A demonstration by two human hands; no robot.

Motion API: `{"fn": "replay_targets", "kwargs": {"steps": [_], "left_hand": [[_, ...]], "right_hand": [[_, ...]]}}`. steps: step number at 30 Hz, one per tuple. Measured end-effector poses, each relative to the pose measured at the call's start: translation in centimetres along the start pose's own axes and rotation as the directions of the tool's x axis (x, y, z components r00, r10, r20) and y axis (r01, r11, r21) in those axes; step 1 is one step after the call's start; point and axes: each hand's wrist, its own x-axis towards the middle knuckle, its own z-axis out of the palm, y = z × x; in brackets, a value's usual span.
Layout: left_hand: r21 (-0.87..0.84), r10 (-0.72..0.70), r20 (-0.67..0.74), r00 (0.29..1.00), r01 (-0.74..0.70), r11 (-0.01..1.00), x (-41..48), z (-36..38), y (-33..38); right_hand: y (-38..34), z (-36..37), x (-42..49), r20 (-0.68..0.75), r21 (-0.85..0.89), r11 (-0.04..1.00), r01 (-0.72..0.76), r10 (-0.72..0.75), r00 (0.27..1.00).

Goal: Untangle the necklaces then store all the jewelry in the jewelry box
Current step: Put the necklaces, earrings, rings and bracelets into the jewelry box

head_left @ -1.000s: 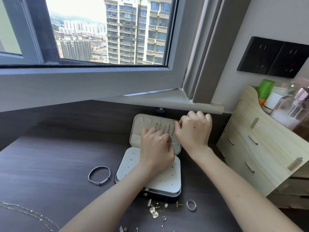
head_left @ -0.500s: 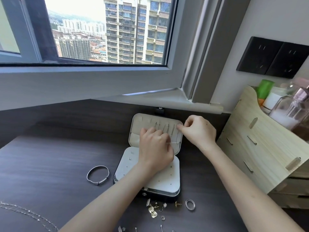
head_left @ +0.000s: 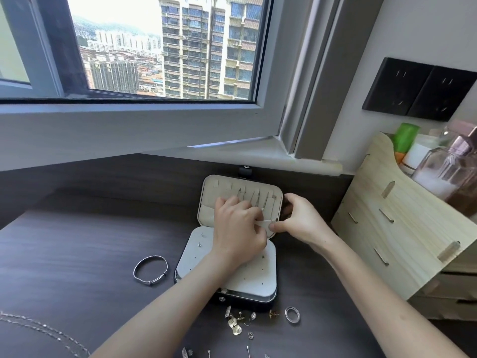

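An open jewelry box (head_left: 260, 282) lies on the dark desk, its beige lid (head_left: 209, 192) leaning back with thin chains hung on its hooks. My left hand (head_left: 237, 228) rests over the lid's lower pocket, fingers curled. My right hand (head_left: 299, 220) pinches the pocket's edge beside it at the lid's lower right. A silver bangle (head_left: 151, 270) lies left of the box. A clear ring (head_left: 292, 314) and several small earrings (head_left: 236, 322) lie in front of it. A silver necklace chain (head_left: 38, 329) trails at the bottom left.
A pale wooden drawer organiser (head_left: 402, 228) holding bottles stands close on the right. The window sill and frame (head_left: 154, 130) rise behind the box. Black wall sockets (head_left: 418, 91) sit at the upper right.
My right hand has dropped from the lid's top right hooks down to the pocket edge at its lower right. My left hand stays over the pocket.
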Motion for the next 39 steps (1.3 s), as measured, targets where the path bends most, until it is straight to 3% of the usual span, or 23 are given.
{"fn": "replay_targets", "kwargs": {"steps": [11, 23, 34, 39], "left_hand": [[-0.016, 0.006, -0.004, 1.000, -0.006, 1.000, 0.0, 0.1, 0.0], [-0.043, 0.051, -0.055, 0.997, -0.054, 0.998, -0.2, -0.6, 0.3], [0.007, 0.038, 0.003, 0.999, -0.038, 0.999, -0.1, -0.5, 0.3], [0.019, 0.040, 0.032, 0.999, -0.041, 0.999, -0.2, -0.6, 0.4]], "right_hand": [[-0.4, -0.2, 0.6, -0.029, 0.155, 0.988, -0.003, 0.008, 1.000], [-1.4, 0.7, 0.1, 0.092, 0.428, 0.898, -0.099, 0.065, 0.994], [-1.7, -0.1, -0.5, 0.118, 0.360, 0.921, -0.152, 0.117, 0.986], [-1.8, 1.4, 0.0, -0.053, 0.343, 0.929, -0.139, 0.167, 0.985]]}}
